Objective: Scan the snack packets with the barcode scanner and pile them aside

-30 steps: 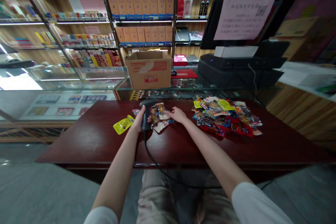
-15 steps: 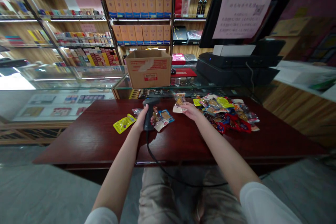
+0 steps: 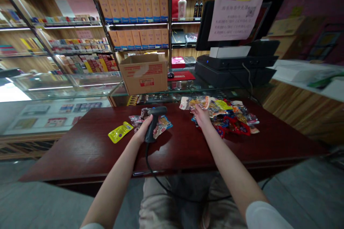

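Observation:
My left hand (image 3: 144,128) is wrapped round the grip of a black handheld barcode scanner (image 3: 152,128), its head turned to the right. Beneath and beside the scanner lie several snack packets (image 3: 164,122), partly covered by it, with a yellow packet (image 3: 120,132) further left. My right hand (image 3: 201,116) pinches a clear and white snack packet (image 3: 192,103), which lies sideways at the left edge of a heap. That heap of mixed snack packets (image 3: 236,121) spreads over the right part of the dark red table (image 3: 88,150).
Behind the table runs a glass counter bearing an open cardboard box (image 3: 145,77) and a monitor with a paper sign (image 3: 233,19). The scanner's cable (image 3: 161,182) hangs over the table's front edge, across my legs. Stocked shelves (image 3: 134,25) line the back wall.
My right hand has moved right to the heap, and the packet in its fingers now lies sideways instead of upright. The scanner has tilted, its head turned further right. The camera view has shifted slightly.

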Available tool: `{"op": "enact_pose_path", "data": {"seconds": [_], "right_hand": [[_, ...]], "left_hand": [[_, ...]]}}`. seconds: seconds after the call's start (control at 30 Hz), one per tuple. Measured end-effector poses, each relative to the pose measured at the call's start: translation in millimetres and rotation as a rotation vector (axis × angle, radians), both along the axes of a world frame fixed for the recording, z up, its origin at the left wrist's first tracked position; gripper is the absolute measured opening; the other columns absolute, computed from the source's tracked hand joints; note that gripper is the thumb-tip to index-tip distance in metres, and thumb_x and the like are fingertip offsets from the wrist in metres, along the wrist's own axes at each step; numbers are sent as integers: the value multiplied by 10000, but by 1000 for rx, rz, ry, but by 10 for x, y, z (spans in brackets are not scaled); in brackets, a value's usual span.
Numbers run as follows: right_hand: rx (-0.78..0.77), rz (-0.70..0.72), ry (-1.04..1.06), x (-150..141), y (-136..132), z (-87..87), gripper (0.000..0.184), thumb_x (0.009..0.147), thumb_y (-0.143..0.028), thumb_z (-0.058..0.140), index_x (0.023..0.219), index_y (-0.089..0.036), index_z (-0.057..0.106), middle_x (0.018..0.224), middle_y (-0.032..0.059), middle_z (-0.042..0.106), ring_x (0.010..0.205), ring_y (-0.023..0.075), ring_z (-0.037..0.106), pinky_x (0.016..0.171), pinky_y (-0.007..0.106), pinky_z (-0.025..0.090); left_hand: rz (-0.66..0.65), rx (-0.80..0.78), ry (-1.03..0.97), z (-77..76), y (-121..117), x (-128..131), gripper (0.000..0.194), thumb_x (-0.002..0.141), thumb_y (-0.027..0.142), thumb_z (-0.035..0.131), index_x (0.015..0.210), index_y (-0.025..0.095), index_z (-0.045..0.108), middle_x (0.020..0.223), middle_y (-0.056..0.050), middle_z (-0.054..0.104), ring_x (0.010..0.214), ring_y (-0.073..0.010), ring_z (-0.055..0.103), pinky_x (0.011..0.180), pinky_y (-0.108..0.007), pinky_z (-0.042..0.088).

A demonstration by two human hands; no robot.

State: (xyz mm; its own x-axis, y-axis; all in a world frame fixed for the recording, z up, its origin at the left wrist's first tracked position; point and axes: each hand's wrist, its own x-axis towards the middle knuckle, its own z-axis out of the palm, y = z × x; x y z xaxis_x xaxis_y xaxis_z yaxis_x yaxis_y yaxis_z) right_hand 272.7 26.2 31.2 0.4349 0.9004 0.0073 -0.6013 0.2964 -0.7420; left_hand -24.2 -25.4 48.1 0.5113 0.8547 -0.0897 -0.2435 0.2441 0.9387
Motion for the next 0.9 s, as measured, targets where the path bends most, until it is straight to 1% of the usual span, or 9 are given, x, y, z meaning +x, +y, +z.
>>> {"op": "enact_pose_path", "data": {"seconds": [0.07,0.13,0.2,0.27,0.33,0.4,0.6,0.77,0.9], "right_hand": [[56,-21,-16,-55,-12,-35,405,601,-189,847,908,-236,587,779,-59,690,766,142,696,805,350,590],[125,-24,-57,-112,-41,-37,461,603,-196,837,984,-260,585,842,-62,680,811,145,693,854,402,596],[173,-9,-121,-167,-79,-21,518,619,-211,824,1068,-290,578,913,-58,669,859,147,691,888,432,597],[193,20,-182,-222,-117,-10,547,623,-231,822,1108,-300,577,955,-45,667,897,157,691,904,451,599],[200,44,-227,-279,-147,-14,534,619,-250,830,1094,-284,589,952,-29,674,901,168,690,904,462,605],[200,51,-249,-331,-168,-30,507,620,-265,836,1067,-267,596,931,-20,681,883,171,690,901,466,609],[215,69,-270,-414,-211,-47,459,650,-280,830,1038,-257,586,946,0,697,907,195,705,920,482,601],[206,90,-286,-458,-239,-29,447,636,-307,837,997,-251,580,901,10,708,866,219,720,906,500,604],[207,92,-343,-463,-261,-57,452,650,-336,810,1025,-255,571,925,8,703,888,214,714,927,505,588]], "left_hand": [[-26,10,8,6,-29,27,686,806,745,550,1031,103,637,474,28,484,382,-94,406,405,-222,335],[-36,11,18,9,-42,46,689,796,749,558,1038,109,637,474,29,485,378,-94,400,400,-224,341],[-45,5,24,2,-39,51,689,785,754,566,1031,114,636,474,30,483,378,-98,404,400,-226,353],[-52,-10,20,-14,-26,45,681,781,763,560,989,119,634,472,29,479,379,-98,403,396,-225,355],[-49,-20,9,-36,-15,35,664,782,767,556,940,125,627,472,24,482,383,-94,402,393,-219,346],[-40,-16,0,-54,-13,30,658,777,761,572,931,124,623,466,24,481,384,-91,400,394,-215,338],[3,14,-8,-63,-39,67,643,798,706,608,1042,112,614,453,43,463,376,-95,409,400,-218,339],[-42,48,9,-63,-25,85,687,768,752,595,1007,108,613,437,44,447,360,-103,411,379,-220,322],[-30,50,34,-56,-45,90,697,758,780,573,966,117,623,437,32,465,355,-102,414,378,-219,319]]}}
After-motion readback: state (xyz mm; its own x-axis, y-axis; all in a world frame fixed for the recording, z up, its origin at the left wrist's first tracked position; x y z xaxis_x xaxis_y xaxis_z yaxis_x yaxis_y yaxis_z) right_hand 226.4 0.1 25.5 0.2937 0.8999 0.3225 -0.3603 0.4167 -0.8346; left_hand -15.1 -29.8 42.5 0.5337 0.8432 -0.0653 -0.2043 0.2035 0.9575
